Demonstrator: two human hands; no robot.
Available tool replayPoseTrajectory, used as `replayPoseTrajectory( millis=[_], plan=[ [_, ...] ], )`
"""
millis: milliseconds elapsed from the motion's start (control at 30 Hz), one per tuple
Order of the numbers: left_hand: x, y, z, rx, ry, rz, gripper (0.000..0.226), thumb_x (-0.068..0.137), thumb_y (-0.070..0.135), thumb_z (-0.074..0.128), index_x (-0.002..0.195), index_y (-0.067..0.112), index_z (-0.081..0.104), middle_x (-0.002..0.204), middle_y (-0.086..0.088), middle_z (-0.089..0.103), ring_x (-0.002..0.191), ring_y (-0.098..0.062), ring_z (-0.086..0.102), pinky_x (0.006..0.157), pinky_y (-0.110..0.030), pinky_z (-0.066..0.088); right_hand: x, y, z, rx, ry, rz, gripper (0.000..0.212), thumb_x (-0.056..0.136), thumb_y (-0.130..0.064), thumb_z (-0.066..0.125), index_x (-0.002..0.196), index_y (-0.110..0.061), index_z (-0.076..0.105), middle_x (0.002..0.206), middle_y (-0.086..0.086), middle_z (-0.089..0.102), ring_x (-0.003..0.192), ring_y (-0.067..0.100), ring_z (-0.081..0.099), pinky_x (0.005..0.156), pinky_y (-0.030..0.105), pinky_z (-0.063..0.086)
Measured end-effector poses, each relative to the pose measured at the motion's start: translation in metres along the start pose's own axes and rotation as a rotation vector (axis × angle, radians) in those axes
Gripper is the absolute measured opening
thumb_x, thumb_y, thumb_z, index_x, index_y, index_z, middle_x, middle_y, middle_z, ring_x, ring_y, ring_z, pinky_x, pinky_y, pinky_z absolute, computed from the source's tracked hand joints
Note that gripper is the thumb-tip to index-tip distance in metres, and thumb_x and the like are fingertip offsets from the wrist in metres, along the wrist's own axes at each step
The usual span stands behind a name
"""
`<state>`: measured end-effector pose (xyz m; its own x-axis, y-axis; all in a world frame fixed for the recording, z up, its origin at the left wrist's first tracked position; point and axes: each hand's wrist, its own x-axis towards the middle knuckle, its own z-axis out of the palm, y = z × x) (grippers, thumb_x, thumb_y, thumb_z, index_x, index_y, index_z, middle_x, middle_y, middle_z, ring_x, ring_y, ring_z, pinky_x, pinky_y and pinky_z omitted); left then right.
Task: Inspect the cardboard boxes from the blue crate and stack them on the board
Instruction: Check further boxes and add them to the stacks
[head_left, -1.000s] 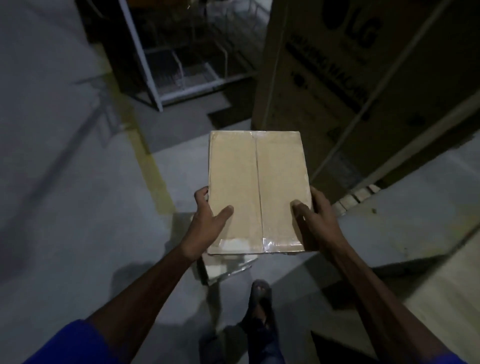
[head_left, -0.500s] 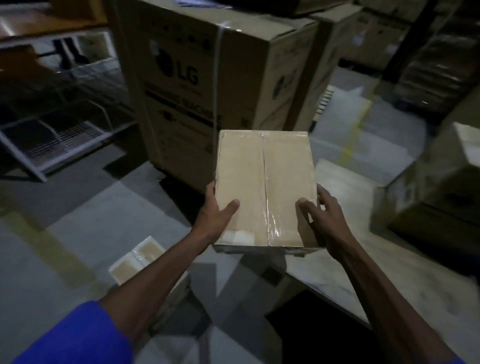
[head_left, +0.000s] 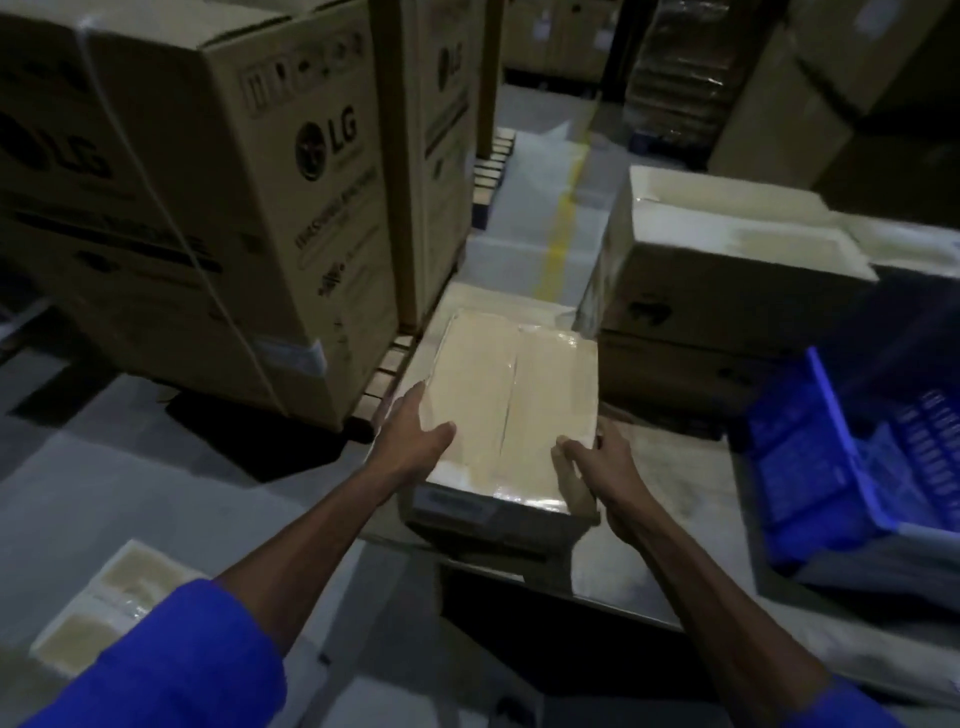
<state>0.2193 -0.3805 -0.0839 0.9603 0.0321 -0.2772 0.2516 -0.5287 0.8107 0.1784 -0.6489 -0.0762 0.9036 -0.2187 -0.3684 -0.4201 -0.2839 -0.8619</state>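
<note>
At frame centre a taped cardboard box (head_left: 511, 400) is gripped at its near corners by the left hand (head_left: 413, 441) and right hand (head_left: 597, 462), over the board (head_left: 670, 467); it is judged stiff, fairly light, its tape slippery; side grips suit it

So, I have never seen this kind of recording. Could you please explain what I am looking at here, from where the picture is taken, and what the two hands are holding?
There is no machine here. A person wears a camera on the head, which looks forward and down, so you see their own arms. The left hand and the right hand grip a taped cardboard box by its sides, low over a pale board; whether it already rests there I cannot tell. To the right stands the blue crate. Behind it are stacked cardboard boxes, and to the left large LG cartons.
</note>
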Motion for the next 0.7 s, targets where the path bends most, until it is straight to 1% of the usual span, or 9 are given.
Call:
replayPoseTrajectory(
  millis=[33,133,200,300,367,433,533,600,700],
  plan=[
    [0.001,0.003,0.004,0.003,0.002,0.003,0.076,0.07,0.049,0.065,0.142,0.03,0.049,0.132,0.001,0.062,0.123,-0.025,0.059,0.105,-0.048,0.051,0.006,0.009,-0.002,-0.007,-0.008,0.004,0.077,0.065,-0.055,0.068,0.136,-0.034,0.048,0.14,0.007,0.053,0.125,0.028,0.056,0.105,0.053,0.052],
    [-0.006,0.012,0.006,0.033,0.053,-0.032,0.071,0.083,0.037,0.073,0.147,0.023,0.047,0.135,-0.004,0.063,0.123,-0.027,0.06,0.104,-0.046,0.051,0.008,0.01,-0.005,-0.025,-0.017,0.002,0.067,0.085,-0.037,0.072,0.145,-0.025,0.045,0.139,0.007,0.052,0.119,0.026,0.059,0.1,0.046,0.054],
    [-0.009,0.012,0.007,0.119,0.128,-0.073,0.068,0.088,0.041,0.074,0.146,0.018,0.048,0.138,-0.008,0.062,0.124,-0.031,0.06,0.104,-0.047,0.05,0.012,0.011,-0.006,-0.059,-0.02,0.005,0.059,0.089,-0.042,0.068,0.142,-0.024,0.048,0.136,0.009,0.055,0.113,0.025,0.061,0.097,0.046,0.055],
    [-0.016,0.013,0.014,0.274,0.157,-0.181,0.072,0.093,0.058,0.062,0.148,0.016,0.044,0.145,-0.014,0.053,0.13,-0.038,0.054,0.106,-0.048,0.047,0.013,0.011,-0.004,-0.119,-0.029,0.054,0.068,0.078,-0.062,0.056,0.135,-0.026,0.048,0.135,0.008,0.056,0.113,0.032,0.061,0.101,0.053,0.053],
    [-0.018,0.015,0.02,0.268,0.145,-0.232,0.07,0.095,0.057,0.06,0.149,0.016,0.041,0.145,-0.014,0.052,0.13,-0.04,0.053,0.105,-0.049,0.048,0.012,0.01,-0.001,-0.152,-0.025,0.054,0.064,0.087,-0.057,0.052,0.14,-0.022,0.046,0.139,0.01,0.052,0.117,0.036,0.059,0.103,0.052,0.05],
    [-0.019,0.016,0.024,0.227,0.197,-0.219,0.069,0.094,0.05,0.066,0.148,0.013,0.042,0.146,-0.015,0.05,0.129,-0.039,0.053,0.107,-0.046,0.046,0.013,0.011,0.003,-0.148,-0.016,0.052,0.06,0.095,-0.05,0.053,0.146,-0.02,0.041,0.142,0.011,0.049,0.12,0.038,0.057,0.104,0.052,0.049],
    [-0.015,0.01,0.023,0.189,0.314,-0.162,0.078,0.092,0.036,0.074,0.153,0.007,0.035,0.159,-0.018,0.029,0.138,-0.041,0.044,0.115,-0.046,0.038,0.01,0.011,0.011,-0.095,-0.027,0.059,0.077,0.093,-0.051,0.058,0.155,-0.018,0.027,0.149,0.012,0.043,0.127,0.039,0.052,0.106,0.056,0.049],
    [-0.015,0.004,0.021,0.138,0.398,-0.142,0.089,0.09,0.03,0.077,0.158,0.006,0.024,0.166,-0.017,0.01,0.144,-0.044,0.034,0.119,-0.046,0.033,0.003,0.009,0.022,-0.041,-0.051,0.074,0.093,0.082,-0.059,0.062,0.156,-0.02,0.022,0.15,0.012,0.042,0.13,0.038,0.051,0.106,0.056,0.049],
    [-0.012,-0.005,0.02,-0.051,0.505,-0.179,0.104,0.088,0.024,0.081,0.161,0.006,0.01,0.167,-0.015,-0.003,0.147,-0.038,0.029,0.118,-0.037,0.03,-0.012,0.008,0.044,-0.011,-0.067,0.041,0.094,0.075,-0.062,0.063,0.151,-0.015,0.032,0.142,0.014,0.047,0.124,0.036,0.055,0.104,0.054,0.052]
  ],
)
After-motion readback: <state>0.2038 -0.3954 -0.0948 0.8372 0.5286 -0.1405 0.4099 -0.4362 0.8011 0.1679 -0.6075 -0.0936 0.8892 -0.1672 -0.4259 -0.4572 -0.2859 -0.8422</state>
